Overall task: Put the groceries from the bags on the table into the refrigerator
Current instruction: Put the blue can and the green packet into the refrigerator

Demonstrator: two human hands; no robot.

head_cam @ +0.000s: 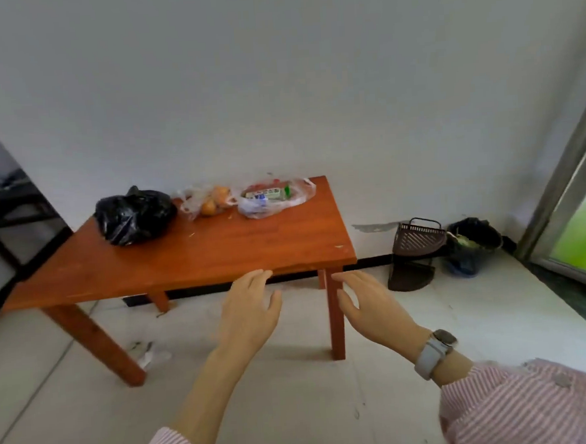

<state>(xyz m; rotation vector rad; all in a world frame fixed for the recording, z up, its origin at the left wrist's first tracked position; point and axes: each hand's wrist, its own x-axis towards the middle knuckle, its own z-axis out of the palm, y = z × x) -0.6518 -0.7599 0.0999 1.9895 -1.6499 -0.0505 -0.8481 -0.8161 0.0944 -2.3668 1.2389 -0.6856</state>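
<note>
Right hand (pixel 367 306), watch (pixel 434 352) on wrist, and left hand (pixel 247 314) nearest, both spread flat, empty, before near table edge. Orange wooden table (pixel 191 259) against wall. Along far edge: black bag (pixel 135 216) left, clear bag of oranges (pixel 208 201) middle, clear bag of packaged goods (pixel 274 197) right. Dark rack (pixel 415 252), bin (pixel 471 245) on floor right.

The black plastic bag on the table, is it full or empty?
Full, it seems: the black plastic bag bulges into a rounded heap on the orange wooden table, its top bunched shut. Its contents cannot be seen.
</note>
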